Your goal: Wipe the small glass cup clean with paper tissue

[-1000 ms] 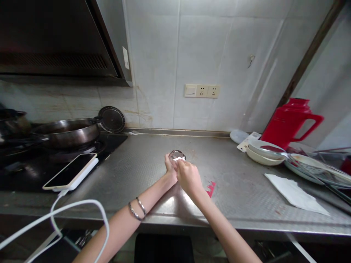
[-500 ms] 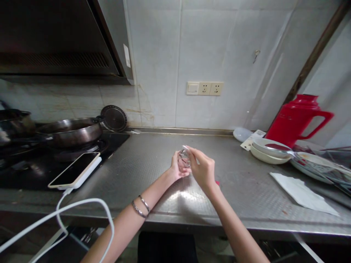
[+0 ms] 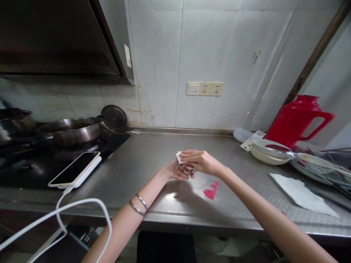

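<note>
Glass cup [image 3: 188, 169], apparently kept steady by the curled grip of the left hand [image 3: 175, 170], sits just beside white tissue [image 3: 179, 157] pinched by the right hand [image 3: 202, 160].

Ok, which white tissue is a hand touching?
The small tissue at the right hand; the larger tissue lies apart on the counter, far right.

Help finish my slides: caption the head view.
Left hand holding clear vessel, right hand white tissue, at metal counter.
</note>
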Tool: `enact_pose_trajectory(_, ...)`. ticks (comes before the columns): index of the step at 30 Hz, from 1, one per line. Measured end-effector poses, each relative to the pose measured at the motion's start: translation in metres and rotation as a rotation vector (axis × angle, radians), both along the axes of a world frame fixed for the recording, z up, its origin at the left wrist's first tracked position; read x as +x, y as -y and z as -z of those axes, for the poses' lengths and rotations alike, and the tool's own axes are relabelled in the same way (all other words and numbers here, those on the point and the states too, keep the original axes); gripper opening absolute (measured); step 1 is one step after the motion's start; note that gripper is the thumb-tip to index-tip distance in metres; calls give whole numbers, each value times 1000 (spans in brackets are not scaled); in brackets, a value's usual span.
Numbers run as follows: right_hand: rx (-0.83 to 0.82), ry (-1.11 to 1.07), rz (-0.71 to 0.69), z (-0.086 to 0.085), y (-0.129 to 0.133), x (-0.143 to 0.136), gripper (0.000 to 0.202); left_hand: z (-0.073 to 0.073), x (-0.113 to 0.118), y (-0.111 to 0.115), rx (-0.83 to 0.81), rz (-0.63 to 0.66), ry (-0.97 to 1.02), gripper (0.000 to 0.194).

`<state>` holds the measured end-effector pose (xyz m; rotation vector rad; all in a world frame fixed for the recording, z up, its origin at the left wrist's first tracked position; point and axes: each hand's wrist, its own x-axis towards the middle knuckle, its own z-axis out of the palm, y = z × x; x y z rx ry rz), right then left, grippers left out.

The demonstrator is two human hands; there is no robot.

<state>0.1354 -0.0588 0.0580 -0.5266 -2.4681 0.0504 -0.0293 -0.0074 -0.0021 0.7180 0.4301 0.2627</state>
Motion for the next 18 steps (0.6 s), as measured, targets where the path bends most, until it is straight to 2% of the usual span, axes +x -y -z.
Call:
enact_pose_trajectory(3,18,63,-42,-11,1,1,25,-7,-2,3,108,147,-82,61)
enact_pose_trajectory(7,78,174,-20,-24,-1,6,25,-12,-4,6,189,127,-52,78)
enact_pose_trajectory(11,154,250,69,-25,-3,13,31,-12,-4,8,183,38,-19,77)
enact_pose_trajectory(18,271,206,222,-7,-2,24,40,-12,-1,5,121,-68,24,67)
